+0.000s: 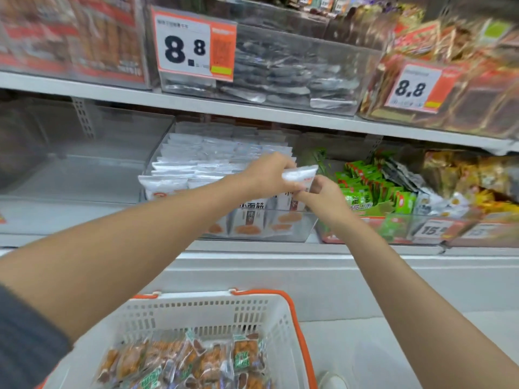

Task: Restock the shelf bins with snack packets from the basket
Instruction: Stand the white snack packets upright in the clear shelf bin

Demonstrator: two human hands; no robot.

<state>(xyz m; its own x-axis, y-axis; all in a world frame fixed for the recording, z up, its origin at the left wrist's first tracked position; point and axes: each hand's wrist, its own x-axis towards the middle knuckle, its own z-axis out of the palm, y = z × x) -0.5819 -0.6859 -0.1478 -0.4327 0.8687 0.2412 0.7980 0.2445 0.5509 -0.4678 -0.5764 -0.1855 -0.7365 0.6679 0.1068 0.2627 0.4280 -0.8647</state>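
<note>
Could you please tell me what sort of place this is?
Most likely a shop's snack aisle: price tags on clear shelf bins full of snack packets, with a plastic basket of more stock below.

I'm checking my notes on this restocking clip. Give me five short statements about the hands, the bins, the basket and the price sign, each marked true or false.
1. The left hand and the right hand both grip one white packet. True.
2. The basket holds nothing. False: snack packets lie in it.
3. The clear bin below the hands is stocked with white packets. True.
4. Blue packets sit just to the right of that bin. False: green packets sit there.
5. The big price sign on the upper shelf reads 8.8. True.
</note>
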